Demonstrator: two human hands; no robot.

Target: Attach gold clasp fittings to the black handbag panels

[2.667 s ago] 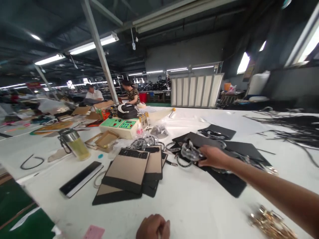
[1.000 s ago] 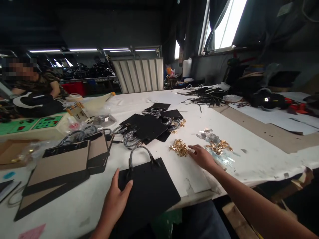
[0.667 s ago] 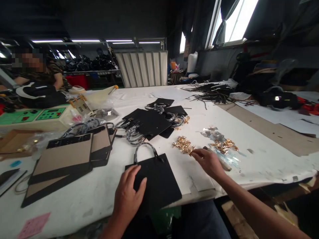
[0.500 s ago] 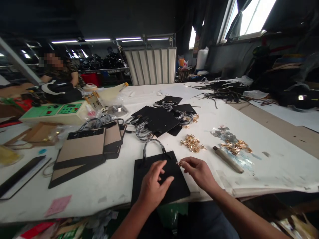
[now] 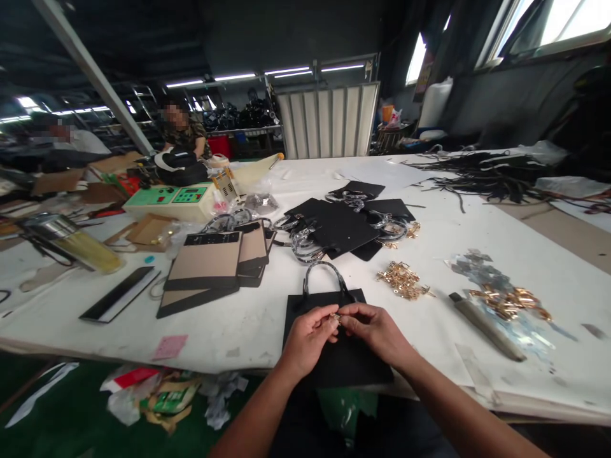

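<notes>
A black bag panel with a wrapped carrying handle lies at the table's near edge, beneath both hands. Over its middle, my left hand and my right hand meet fingertip to fingertip. Between them they pinch a small gold metal fitting, largely covered by the fingers. To the right is a pile of similar gold fittings. Farther right, more gold pieces lie beside thin silvery plates and a worn, grey-brown bar-like tool.
More black panels with handles are heaped beyond my hands. Beige-and-black panels are stacked at left, near a green-faced machine and a yellow-filled bottle. Black strips lie at far right. Two people sit in the background.
My left hand has gone from spread fingers to a pinch, joining the right hand at the gold fitting over the panel. The camera view has turned left.
</notes>
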